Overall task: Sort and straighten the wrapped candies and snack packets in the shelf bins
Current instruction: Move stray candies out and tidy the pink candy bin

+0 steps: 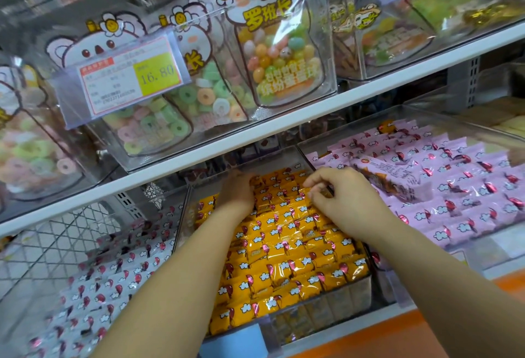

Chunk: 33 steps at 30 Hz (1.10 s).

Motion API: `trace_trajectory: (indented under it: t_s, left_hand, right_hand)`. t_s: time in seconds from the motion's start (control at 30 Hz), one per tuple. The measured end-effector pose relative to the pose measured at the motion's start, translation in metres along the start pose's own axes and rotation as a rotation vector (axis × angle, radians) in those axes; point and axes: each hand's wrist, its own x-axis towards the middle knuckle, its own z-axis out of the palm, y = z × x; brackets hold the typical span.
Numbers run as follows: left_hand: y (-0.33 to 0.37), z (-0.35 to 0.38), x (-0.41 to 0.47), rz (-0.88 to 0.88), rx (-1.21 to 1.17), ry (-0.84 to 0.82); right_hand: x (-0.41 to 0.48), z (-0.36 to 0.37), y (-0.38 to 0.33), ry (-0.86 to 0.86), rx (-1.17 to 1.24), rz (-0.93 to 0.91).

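Note:
Rows of orange snack packets (292, 255) fill the clear middle bin (321, 312) on the lower shelf. My left hand (237, 191) reaches into the back of this bin, its fingers curled over the rear packets. My right hand (341, 198) hovers over the bin's back right corner, its fingertips pinching the edge of an orange packet. The bin to the right holds pink packets (454, 187), and one pink packet (397, 176) lies crooked on top of them. White packets (113, 281) lie in the left bin.
The upper shelf edge (284, 133) hangs just above my hands. On it stand clear bins of candy bags (272, 53) and a price tag holder (125, 79). An orange shelf front (397, 335) runs along the bottom right. A wire mesh divider (56, 244) stands at left.

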Motion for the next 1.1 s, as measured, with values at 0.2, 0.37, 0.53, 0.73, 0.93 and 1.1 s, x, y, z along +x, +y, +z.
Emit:
trace_trajectory:
  t_s: [0.2,0.37,0.53,0.73,0.93,1.1]
  left_hand:
    - [0.011,-0.019,-0.022,-0.032,-0.114,-0.035]
    - [0.013,-0.008,-0.028,-0.009,0.135,-0.239]
    - [0.020,-0.014,-0.017,-0.035,0.137,-0.315]
    - [0.025,-0.023,-0.036,0.049,0.097,-0.116]
    - [0.067,-0.028,-0.075,0.221,0.008,0.038]
    - [0.100,-0.025,-0.085,0.314,-0.067,0.046]
  right_hand:
    - [0.001,0.002,0.003,-0.004,0.032,0.007]
    - [0.001,0.002,0.001,-0.001,0.016,0.000]
    - [-0.001,0.001,0.000,-0.014,0.006,-0.003]
    - [-0.008,-0.016,-0.012,-0.039,-0.020,-0.003]
    - [-0.021,-0.045,-0.014,0.089,-0.039,-0.039]
    - [-0.039,-0.075,0.009,0.212,-0.179,-0.019]
